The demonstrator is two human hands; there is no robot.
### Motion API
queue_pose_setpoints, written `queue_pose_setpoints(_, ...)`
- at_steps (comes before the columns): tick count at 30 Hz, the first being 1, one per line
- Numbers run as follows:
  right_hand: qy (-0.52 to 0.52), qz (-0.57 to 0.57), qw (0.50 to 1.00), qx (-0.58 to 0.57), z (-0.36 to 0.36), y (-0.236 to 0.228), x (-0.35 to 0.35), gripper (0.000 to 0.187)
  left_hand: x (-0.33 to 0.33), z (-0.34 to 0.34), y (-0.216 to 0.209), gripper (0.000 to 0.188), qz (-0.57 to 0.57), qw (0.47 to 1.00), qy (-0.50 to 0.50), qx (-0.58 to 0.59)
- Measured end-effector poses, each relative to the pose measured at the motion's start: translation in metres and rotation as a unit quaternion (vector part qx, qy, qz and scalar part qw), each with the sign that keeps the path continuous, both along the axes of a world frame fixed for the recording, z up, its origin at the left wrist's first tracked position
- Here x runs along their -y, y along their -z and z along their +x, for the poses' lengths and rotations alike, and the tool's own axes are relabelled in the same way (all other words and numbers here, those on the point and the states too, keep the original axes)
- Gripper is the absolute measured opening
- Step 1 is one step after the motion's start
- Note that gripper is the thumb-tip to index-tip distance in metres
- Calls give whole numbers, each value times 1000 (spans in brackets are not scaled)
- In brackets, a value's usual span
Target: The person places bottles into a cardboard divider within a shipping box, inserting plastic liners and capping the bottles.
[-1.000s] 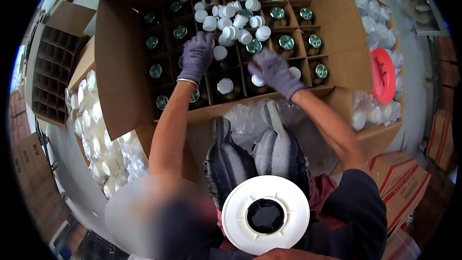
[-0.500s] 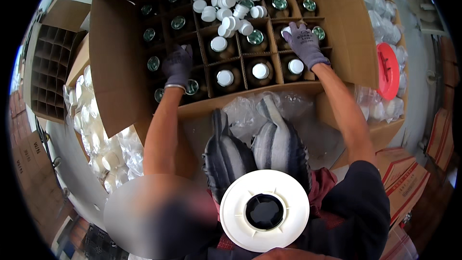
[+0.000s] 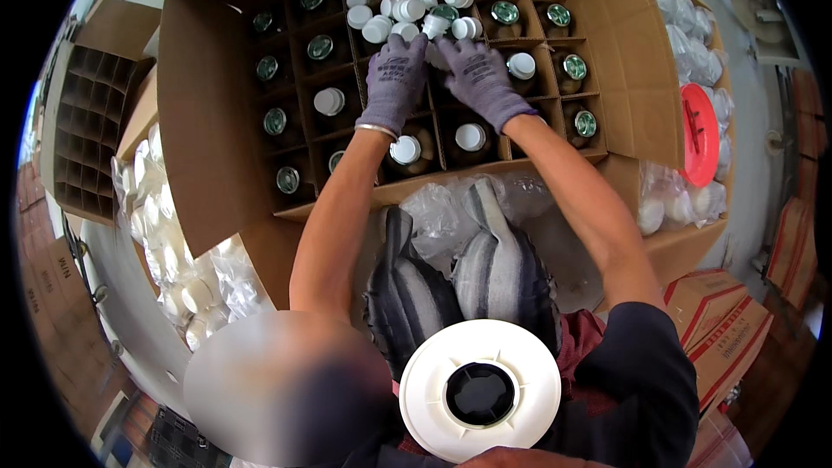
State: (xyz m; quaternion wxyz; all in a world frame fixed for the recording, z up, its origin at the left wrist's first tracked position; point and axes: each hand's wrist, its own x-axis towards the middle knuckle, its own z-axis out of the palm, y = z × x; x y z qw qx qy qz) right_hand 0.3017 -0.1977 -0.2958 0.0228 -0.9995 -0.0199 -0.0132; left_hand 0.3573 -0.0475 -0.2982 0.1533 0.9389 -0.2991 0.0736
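Observation:
Both my gloved hands are at a heap of loose white caps (image 3: 406, 9) lying on the bottles in a divided cardboard box. My left hand (image 3: 396, 80) reaches into the heap's near edge, its fingertips hidden. Beside it, my right hand (image 3: 482, 80) is turned inward, its fingers bent around a pale cap between the hands, only partly visible. Dark bottles stand upright in the compartments. Several have shiny green tops, such as the bottle (image 3: 275, 121) at left. Others bear white caps, among them a capped bottle (image 3: 469, 137) in the near row and another (image 3: 521, 68) right of my hand.
Flaps of the cardboard box (image 3: 204, 113) spread left and right. Bagged white caps (image 3: 199, 290) fill a carton at left; more bags stand at right beside a red round lid (image 3: 698, 134). An divided carton (image 3: 91, 126) stands far left. Striped cloth covers my knees.
Both hands have moved inward to the cap heap, the left going right and the right going left. White caps now show on the bottles where each hand was.

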Motion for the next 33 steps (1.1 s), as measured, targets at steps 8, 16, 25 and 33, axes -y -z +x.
queue_pose_setpoints(8, 23, 40, 999, -29, -18, -5, 33, 46, -161, 10, 2, 42, 108, 945, -306, -34)
queue_pose_setpoints(16, 81, -88, 984, -133, 11, 16, -7, 64, -221, 34, 43, 38, 297, 909, -239, -170)
queue_pose_setpoints(25, 40, -62, 994, -84, -15, 30, 10, 70, -203, 44, 25, 37, 371, 887, -236, -142)
queue_pose_setpoints(33, 30, 23, 999, -11, 5, 6, 27, 46, -18, -6, 4, 37, -4, 970, -173, -169)
